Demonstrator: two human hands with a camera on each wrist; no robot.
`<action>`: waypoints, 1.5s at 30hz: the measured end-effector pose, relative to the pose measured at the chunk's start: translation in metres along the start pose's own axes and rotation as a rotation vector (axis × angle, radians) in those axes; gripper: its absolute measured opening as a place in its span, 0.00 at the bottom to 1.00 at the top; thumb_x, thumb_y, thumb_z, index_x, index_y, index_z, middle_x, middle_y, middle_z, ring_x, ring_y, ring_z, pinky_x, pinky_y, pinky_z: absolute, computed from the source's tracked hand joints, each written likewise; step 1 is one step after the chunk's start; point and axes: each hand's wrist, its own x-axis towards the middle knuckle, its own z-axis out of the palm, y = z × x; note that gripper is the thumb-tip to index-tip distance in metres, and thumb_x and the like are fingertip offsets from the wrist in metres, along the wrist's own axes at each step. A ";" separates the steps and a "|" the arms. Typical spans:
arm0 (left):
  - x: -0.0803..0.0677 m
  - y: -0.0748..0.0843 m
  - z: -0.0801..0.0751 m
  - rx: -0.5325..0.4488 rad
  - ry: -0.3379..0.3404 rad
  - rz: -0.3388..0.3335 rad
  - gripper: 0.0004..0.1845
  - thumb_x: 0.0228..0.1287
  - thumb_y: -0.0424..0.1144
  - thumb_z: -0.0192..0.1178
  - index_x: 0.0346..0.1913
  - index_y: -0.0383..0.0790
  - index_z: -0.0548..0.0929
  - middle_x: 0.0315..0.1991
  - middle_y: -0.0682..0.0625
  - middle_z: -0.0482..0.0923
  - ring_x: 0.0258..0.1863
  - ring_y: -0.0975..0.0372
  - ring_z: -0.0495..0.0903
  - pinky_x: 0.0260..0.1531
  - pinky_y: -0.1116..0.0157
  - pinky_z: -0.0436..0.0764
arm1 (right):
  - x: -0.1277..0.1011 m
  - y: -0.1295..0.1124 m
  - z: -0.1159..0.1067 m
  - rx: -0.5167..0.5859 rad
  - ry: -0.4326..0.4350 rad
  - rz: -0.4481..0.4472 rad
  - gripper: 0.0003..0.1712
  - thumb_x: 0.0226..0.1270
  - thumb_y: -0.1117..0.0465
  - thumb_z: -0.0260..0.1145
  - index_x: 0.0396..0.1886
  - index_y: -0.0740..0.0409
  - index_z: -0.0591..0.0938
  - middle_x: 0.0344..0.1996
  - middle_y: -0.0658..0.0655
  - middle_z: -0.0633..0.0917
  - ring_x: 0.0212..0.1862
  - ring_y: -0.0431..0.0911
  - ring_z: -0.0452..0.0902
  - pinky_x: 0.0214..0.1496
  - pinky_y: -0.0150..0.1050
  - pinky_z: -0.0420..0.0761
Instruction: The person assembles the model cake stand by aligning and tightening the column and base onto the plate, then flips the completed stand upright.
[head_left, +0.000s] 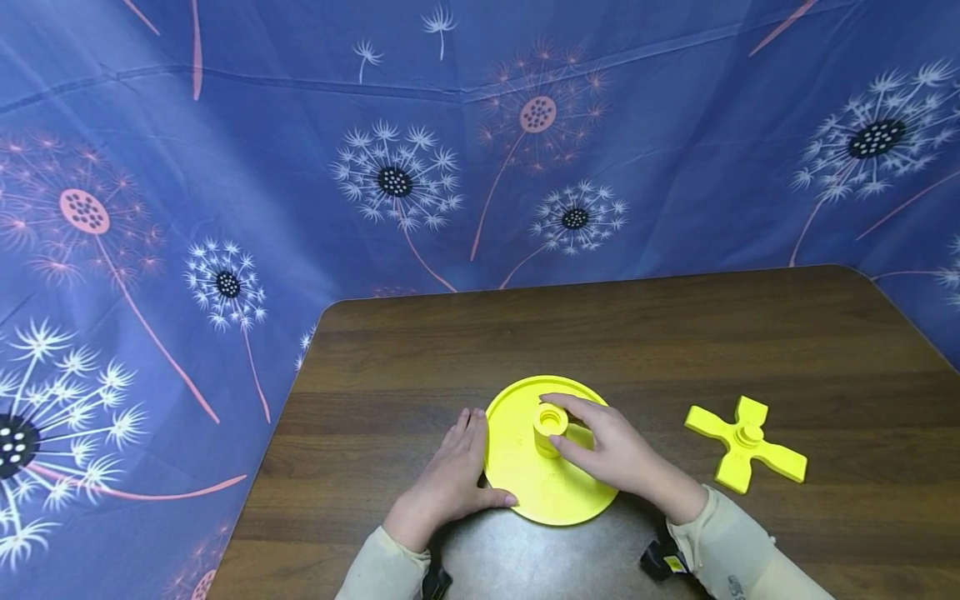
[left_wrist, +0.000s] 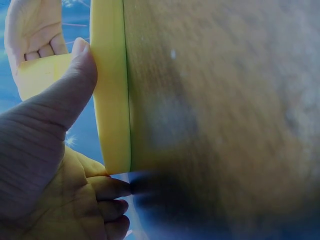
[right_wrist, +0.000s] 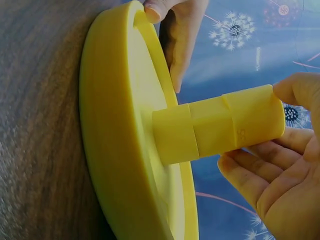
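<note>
Head view alone showing cross (head_left: pixel 747 438), right fingers (head_left: pixel 577 406) pinching column (right_wrist: pixel 215 127), left fingers (head_left: pixel 474 437) straight against disc (head_left: pixel 517 458)

Right of the left fingers (head_left: pixel 469 440), a tray (head_left: pixel 540 492) lies on the table (head_left: pixel 375 392); between the right fingers (head_left: pixel 576 407), its upright post (head_left: pixel 547 437); farther right, a cross (head_left: pixel 748 435); beyond them, a cloth (head_left: pixel 457 167).

Yellow disc (head_left: pixel 534 487), column (head_left: pixel 550 432) and cross (head_left: pixel 747 442), brown wood-grain table (head_left: pixel 405 358), blue cloth (head_left: pixel 285 158) with white and pink dandelions (head_left: pixel 395 182)

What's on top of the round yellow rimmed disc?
On the disc, a yellow, stepped cylindrical post stands upright, held by the right hand; the left hand touches the disc's edge. Covered: disc surface under the post.
</note>
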 end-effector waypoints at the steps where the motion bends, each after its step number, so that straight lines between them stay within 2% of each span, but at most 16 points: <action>1: 0.000 0.000 0.000 -0.002 -0.001 -0.001 0.65 0.48 0.65 0.70 0.76 0.30 0.45 0.77 0.38 0.44 0.77 0.50 0.40 0.73 0.52 0.51 | 0.000 0.000 -0.001 0.008 -0.011 -0.001 0.28 0.65 0.58 0.68 0.63 0.60 0.76 0.60 0.53 0.79 0.58 0.46 0.77 0.57 0.47 0.79; 6: 0.000 0.000 -0.001 -0.008 -0.004 -0.006 0.65 0.48 0.65 0.69 0.76 0.30 0.45 0.77 0.38 0.43 0.77 0.50 0.40 0.73 0.51 0.51 | 0.000 0.000 -0.001 0.030 -0.002 0.025 0.27 0.64 0.57 0.70 0.61 0.60 0.77 0.57 0.52 0.81 0.56 0.45 0.78 0.56 0.47 0.80; 11: -0.001 0.001 -0.002 -0.011 0.002 -0.001 0.65 0.49 0.64 0.70 0.76 0.30 0.45 0.77 0.37 0.43 0.76 0.49 0.40 0.73 0.51 0.51 | -0.002 -0.004 0.004 0.012 0.095 0.083 0.25 0.58 0.55 0.75 0.54 0.56 0.80 0.48 0.47 0.84 0.50 0.42 0.81 0.53 0.45 0.81; 15: -0.001 0.001 -0.003 -0.016 0.007 0.000 0.64 0.49 0.63 0.70 0.76 0.30 0.45 0.77 0.37 0.43 0.76 0.49 0.40 0.73 0.51 0.50 | -0.001 -0.006 0.011 -0.049 0.178 0.102 0.24 0.51 0.55 0.79 0.47 0.53 0.80 0.42 0.45 0.84 0.46 0.42 0.82 0.49 0.42 0.83; 20: -0.002 0.001 -0.003 -0.017 0.009 0.006 0.64 0.49 0.63 0.70 0.76 0.29 0.45 0.77 0.36 0.43 0.76 0.48 0.40 0.72 0.51 0.51 | -0.002 -0.009 0.019 -0.145 0.254 0.115 0.25 0.47 0.53 0.81 0.43 0.52 0.79 0.38 0.47 0.85 0.42 0.43 0.84 0.44 0.42 0.84; 28: -0.002 0.001 -0.002 -0.029 0.003 0.003 0.64 0.49 0.63 0.70 0.76 0.29 0.45 0.77 0.36 0.43 0.76 0.48 0.41 0.72 0.50 0.52 | -0.004 -0.012 0.025 -0.235 0.310 0.107 0.28 0.45 0.52 0.82 0.41 0.56 0.78 0.37 0.51 0.86 0.40 0.46 0.84 0.40 0.43 0.85; 31: -0.001 0.001 0.000 -0.035 -0.001 -0.001 0.64 0.49 0.63 0.70 0.76 0.30 0.45 0.77 0.37 0.43 0.76 0.49 0.41 0.72 0.50 0.52 | -0.004 -0.011 0.023 -0.222 0.290 0.118 0.30 0.44 0.51 0.82 0.44 0.56 0.78 0.38 0.51 0.85 0.40 0.46 0.84 0.42 0.42 0.85; 35: -0.001 0.000 0.001 -0.040 -0.003 -0.002 0.65 0.49 0.63 0.70 0.76 0.30 0.45 0.77 0.37 0.43 0.76 0.49 0.40 0.72 0.51 0.52 | -0.004 -0.009 0.017 -0.205 0.215 0.112 0.34 0.48 0.48 0.80 0.53 0.57 0.78 0.44 0.51 0.84 0.44 0.46 0.83 0.45 0.43 0.84; 38: -0.001 0.000 0.000 -0.051 -0.005 0.000 0.65 0.49 0.63 0.70 0.76 0.30 0.44 0.77 0.37 0.43 0.76 0.49 0.40 0.72 0.50 0.51 | -0.004 -0.007 0.011 -0.185 0.130 0.075 0.36 0.56 0.48 0.75 0.61 0.58 0.76 0.53 0.54 0.82 0.53 0.50 0.80 0.53 0.49 0.80; 42: 0.000 0.000 0.000 -0.067 -0.010 -0.001 0.65 0.48 0.63 0.70 0.76 0.31 0.44 0.77 0.38 0.42 0.77 0.50 0.40 0.72 0.50 0.51 | -0.004 -0.005 0.003 -0.144 0.016 0.023 0.35 0.64 0.50 0.69 0.68 0.57 0.72 0.63 0.54 0.77 0.65 0.51 0.71 0.63 0.53 0.73; 45: 0.000 -0.001 0.001 -0.066 -0.007 -0.001 0.65 0.48 0.63 0.70 0.76 0.31 0.44 0.77 0.38 0.42 0.76 0.50 0.40 0.72 0.50 0.51 | -0.004 -0.003 0.000 -0.126 -0.036 -0.003 0.35 0.67 0.54 0.66 0.70 0.58 0.69 0.66 0.55 0.74 0.67 0.52 0.68 0.65 0.53 0.70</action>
